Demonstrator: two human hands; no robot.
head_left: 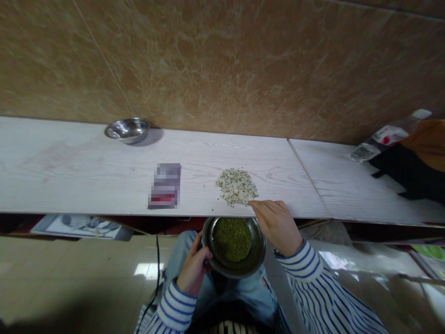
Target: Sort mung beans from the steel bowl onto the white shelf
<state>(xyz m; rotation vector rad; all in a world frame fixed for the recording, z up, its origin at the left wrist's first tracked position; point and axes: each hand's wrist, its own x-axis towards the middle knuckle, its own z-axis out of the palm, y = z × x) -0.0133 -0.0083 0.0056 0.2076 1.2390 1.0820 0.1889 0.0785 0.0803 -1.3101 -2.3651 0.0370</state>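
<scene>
Hands both occupied. Right hand [278,227] pinches thin silvery tool [242,202], tip at near edge of small pile of pale and green grains [237,185] on white wood-grain worktop [69,171]. Left hand [193,269] grips round steel bowl of green beans [259,254] on lap, below worktop edge. Judgement: keep bowl close under edge, work grain by grain

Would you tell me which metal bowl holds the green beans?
The near bowl gripped by the left hand at the table edge; the far bowl by the wall looks empty.
</scene>
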